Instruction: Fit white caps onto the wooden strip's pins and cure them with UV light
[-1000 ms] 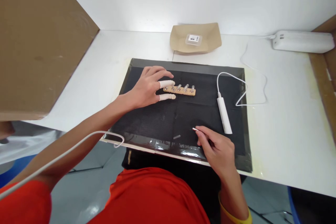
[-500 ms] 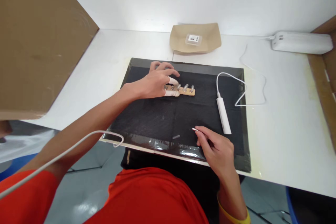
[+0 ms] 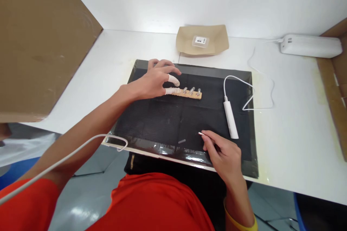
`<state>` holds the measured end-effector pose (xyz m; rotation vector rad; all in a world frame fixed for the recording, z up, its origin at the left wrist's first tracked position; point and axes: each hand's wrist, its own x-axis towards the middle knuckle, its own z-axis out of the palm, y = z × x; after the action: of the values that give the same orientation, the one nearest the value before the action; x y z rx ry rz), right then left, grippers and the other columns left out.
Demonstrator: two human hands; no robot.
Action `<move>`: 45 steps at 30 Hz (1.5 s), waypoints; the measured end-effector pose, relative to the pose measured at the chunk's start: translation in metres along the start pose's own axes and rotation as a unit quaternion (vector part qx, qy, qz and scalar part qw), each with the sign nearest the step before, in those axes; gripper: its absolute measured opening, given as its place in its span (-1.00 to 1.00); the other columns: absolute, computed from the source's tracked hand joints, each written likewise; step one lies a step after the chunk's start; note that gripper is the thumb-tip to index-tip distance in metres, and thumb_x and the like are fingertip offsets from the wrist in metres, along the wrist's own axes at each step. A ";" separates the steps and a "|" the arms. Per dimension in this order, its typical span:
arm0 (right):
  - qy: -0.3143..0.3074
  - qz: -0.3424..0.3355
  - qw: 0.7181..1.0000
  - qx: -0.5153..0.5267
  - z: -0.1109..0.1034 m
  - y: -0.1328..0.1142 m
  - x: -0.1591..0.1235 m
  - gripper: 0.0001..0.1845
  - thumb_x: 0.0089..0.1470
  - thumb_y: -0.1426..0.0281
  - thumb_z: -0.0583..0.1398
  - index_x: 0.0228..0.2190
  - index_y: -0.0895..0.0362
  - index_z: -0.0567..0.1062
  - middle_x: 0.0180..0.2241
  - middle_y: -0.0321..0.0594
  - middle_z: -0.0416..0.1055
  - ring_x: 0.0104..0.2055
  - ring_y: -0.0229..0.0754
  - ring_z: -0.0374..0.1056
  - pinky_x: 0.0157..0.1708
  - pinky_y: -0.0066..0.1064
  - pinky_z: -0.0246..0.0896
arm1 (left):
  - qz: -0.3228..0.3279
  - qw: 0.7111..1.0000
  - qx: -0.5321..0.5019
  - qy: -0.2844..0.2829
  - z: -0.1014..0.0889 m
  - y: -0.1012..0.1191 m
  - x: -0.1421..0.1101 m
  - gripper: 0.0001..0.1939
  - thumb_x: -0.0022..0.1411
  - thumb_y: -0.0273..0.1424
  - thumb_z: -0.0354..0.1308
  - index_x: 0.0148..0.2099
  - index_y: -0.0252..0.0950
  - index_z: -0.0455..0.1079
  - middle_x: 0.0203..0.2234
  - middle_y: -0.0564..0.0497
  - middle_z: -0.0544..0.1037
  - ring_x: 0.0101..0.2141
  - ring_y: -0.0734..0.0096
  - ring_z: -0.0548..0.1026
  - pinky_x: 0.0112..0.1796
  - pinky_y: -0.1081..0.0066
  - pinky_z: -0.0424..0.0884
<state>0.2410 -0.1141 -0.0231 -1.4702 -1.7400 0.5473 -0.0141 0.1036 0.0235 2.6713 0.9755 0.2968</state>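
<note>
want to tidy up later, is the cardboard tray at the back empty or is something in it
Not empty: a clear labelled case sits inside it.

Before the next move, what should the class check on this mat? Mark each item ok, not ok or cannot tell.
1. Covers on left hand's thumb and index finger: ok.
2. Slim white-tipped piece held in right hand: ok.
3. White cable on the mat clear of both hands: ok.
4. Mat free of loose bits: not ok, a small grey piece lies near its front edge.
5. All fittings on wooden strip present: cannot tell, left hand hides one end.
</note>
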 end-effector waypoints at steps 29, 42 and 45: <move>-0.004 0.010 1.000 -0.006 0.000 0.002 -0.001 -0.77 0.38 0.35 0.22 -0.19 0.15 0.69 -0.57 -0.36 0.58 -0.58 -0.30 0.51 -0.36 -0.53 0.46 | -0.114 0.992 -0.059 0.002 0.001 0.007 -0.030 -0.43 0.58 -0.03 -0.24 0.14 -0.15 0.53 0.29 -0.07 0.46 0.35 -0.02 0.23 0.33 -0.10 -0.03; -0.011 0.018 1.000 -0.007 -0.001 0.001 0.000 -0.74 0.38 0.32 0.20 -0.20 0.14 0.70 -0.57 -0.35 0.58 -0.58 -0.28 0.51 -0.38 -0.51 0.46 | -0.096 0.995 -0.025 -0.021 0.005 -0.011 -0.037 -0.63 0.38 -0.05 0.27 0.08 -0.12 0.59 0.33 -0.11 0.43 0.36 -0.11 0.19 0.30 -0.17 -0.04; -0.008 0.012 1.000 -0.007 -0.001 0.001 0.001 -0.74 0.39 0.33 0.20 -0.20 0.15 0.69 -0.57 -0.35 0.58 -0.58 -0.29 0.51 -0.39 -0.51 0.46 | -0.096 0.995 -0.020 -0.023 0.008 -0.018 -0.031 -0.58 0.31 -0.01 0.33 0.06 -0.15 0.60 0.32 -0.13 0.45 0.35 -0.13 0.20 0.28 -0.16 -0.03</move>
<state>0.2419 -0.1133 -0.0231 -1.5030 -1.7440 0.5623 -0.0455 0.0949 0.0073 2.5127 1.1871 0.2095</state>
